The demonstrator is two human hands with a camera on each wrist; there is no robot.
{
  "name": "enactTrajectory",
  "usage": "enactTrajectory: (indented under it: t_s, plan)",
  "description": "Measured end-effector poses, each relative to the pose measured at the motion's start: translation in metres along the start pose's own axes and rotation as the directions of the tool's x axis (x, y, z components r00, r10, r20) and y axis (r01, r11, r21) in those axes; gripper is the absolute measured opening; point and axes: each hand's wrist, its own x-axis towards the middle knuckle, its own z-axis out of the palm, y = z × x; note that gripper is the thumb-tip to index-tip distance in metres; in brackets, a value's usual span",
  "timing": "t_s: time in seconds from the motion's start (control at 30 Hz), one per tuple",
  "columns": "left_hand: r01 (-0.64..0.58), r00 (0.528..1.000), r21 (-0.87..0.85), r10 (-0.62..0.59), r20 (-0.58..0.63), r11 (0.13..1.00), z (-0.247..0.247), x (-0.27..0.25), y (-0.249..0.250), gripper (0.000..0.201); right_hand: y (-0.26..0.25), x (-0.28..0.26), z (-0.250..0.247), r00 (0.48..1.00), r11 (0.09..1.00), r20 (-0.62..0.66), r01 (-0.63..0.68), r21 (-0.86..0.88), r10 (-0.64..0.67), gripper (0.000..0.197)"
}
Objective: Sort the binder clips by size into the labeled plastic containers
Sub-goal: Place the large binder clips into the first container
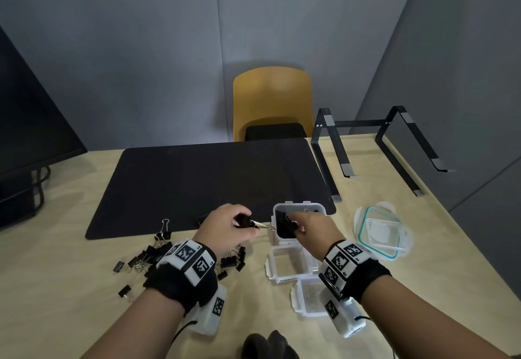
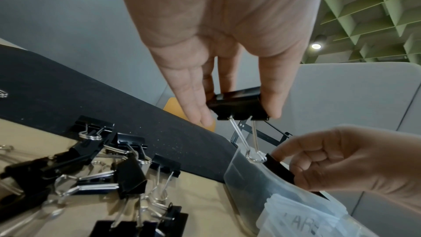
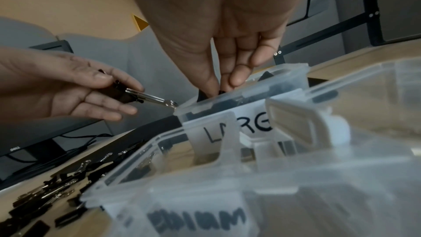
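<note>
My left hand (image 1: 248, 224) pinches a large black binder clip (image 2: 239, 105) by its body. The clip's wire handles point at the near left rim of the clear container labeled LARGE (image 1: 322, 210). My right hand (image 3: 221, 86) reaches down into that container and pinches another black clip (image 3: 205, 95) at its rim; most of this clip is hidden by the fingers. Dark clips lie inside the container. A pile of mixed black clips (image 1: 149, 257) lies on the table under and left of my left wrist.
Two more clear containers stand in front of the LARGE one: one labeled MEDIUM (image 1: 272, 262) and a nearer one (image 1: 298, 296). A teal-rimmed lid (image 1: 380, 234) lies to the right. A black mat (image 1: 197, 178), a laptop stand (image 1: 380, 144) and a monitor (image 1: 25, 121) stand behind.
</note>
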Motion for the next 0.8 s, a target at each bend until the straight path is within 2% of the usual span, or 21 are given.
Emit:
enactTrajectory:
  t_s: [0.13,0.33,0.5,0.63,0.8]
  plan:
    - [-0.003,1.000,-0.071,0.002,-0.021,0.997,0.000,0.002,0.003,0.038,-0.001,0.001,-0.001,0.998,0.999,0.059,-0.022,-0.038,0.024,0.027]
    - [-0.033,0.995,-0.054,0.028,-0.095,0.998,0.004,0.008,0.007,0.040,-0.004,0.008,0.000,0.986,0.995,0.154,-0.049,-0.086,0.062,0.026]
    - [-0.069,0.992,-0.005,0.068,-0.104,0.998,0.010,0.015,0.014,0.045,0.001,0.011,-0.009,0.967,0.998,0.247,-0.062,0.008,0.058,0.025]
    - [-0.092,0.991,0.015,0.093,-0.100,0.996,0.016,0.021,0.020,0.048,0.012,0.008,-0.019,0.991,0.990,0.100,-0.095,0.102,0.085,0.039]
    - [-0.106,0.991,0.031,0.108,-0.073,0.994,0.026,0.028,0.029,0.062,0.023,0.009,-0.029,0.993,0.972,0.023,-0.118,0.204,0.116,0.034]
